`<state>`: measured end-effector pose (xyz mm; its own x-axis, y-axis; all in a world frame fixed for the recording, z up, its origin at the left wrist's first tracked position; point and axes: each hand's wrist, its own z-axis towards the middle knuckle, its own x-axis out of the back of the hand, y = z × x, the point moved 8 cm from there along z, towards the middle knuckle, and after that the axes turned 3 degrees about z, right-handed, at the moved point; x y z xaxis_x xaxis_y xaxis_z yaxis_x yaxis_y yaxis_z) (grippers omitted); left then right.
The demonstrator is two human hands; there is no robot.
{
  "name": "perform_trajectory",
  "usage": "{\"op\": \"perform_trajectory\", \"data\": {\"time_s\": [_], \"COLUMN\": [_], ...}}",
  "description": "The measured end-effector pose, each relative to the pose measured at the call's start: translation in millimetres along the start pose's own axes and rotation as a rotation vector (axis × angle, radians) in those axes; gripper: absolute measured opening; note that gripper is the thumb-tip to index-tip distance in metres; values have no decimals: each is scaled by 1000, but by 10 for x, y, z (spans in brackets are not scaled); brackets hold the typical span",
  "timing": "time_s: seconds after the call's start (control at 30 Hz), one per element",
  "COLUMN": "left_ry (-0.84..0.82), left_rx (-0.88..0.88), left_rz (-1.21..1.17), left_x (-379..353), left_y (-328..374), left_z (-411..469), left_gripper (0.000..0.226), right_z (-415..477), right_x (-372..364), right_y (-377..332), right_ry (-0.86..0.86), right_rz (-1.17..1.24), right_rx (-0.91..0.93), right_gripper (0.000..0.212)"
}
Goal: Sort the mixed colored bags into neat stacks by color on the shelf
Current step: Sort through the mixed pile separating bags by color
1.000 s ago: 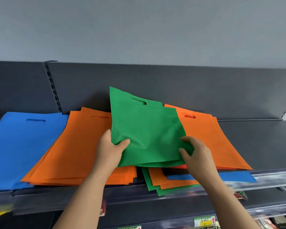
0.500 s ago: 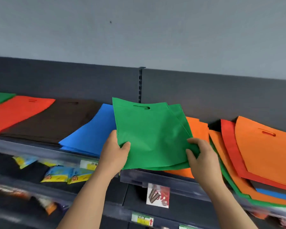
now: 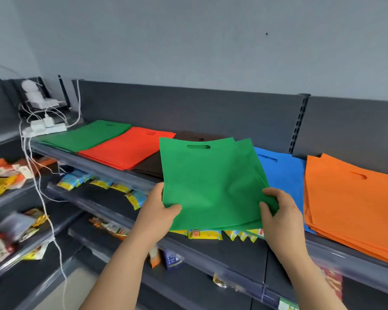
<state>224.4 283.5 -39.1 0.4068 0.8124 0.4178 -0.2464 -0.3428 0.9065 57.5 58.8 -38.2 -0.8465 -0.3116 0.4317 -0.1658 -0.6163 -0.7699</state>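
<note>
At the far left, a white power strip (image 3: 45, 127) with tangled cables is seen at the end of the shelf (image 3: 99, 166); the device behind it is too blurred to be identified. Next along the shelf, a green stack (image 3: 85, 137) and a red stack (image 3: 128, 148) are laid side by side. A dark stack (image 3: 151, 167) just beyond is largely hidden by the held green bags (image 3: 211, 186), which are raised in front of the shelf and slightly fanned; their number cannot be told. Their lower left edge is pinched by the left hand (image 3: 157, 212), thumb on the front, fingers hidden behind the fabric. The lower right corner is gripped by the right hand (image 3: 281, 212), fingers curled over the edge. A blue stack (image 3: 285, 177) is partly covered by the bags, and an orange stack (image 3: 349, 202) is cut off at the right border. Packets on the lower shelves are too blurred to be read.
</note>
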Motion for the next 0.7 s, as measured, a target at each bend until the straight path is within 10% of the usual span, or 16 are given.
{"op": "perform_trajectory", "data": {"time_s": [0.7], "left_ry": [437], "left_rx": [43], "left_rz": [-18], "left_x": [2083], "left_y": [-1117], "left_z": [1648], "left_gripper": [28], "right_z": [1000], "right_x": [-2861], "right_y": [-1240], "right_ry": [-187], "right_rz": [130], "right_rx": [184], "right_gripper": [28]}}
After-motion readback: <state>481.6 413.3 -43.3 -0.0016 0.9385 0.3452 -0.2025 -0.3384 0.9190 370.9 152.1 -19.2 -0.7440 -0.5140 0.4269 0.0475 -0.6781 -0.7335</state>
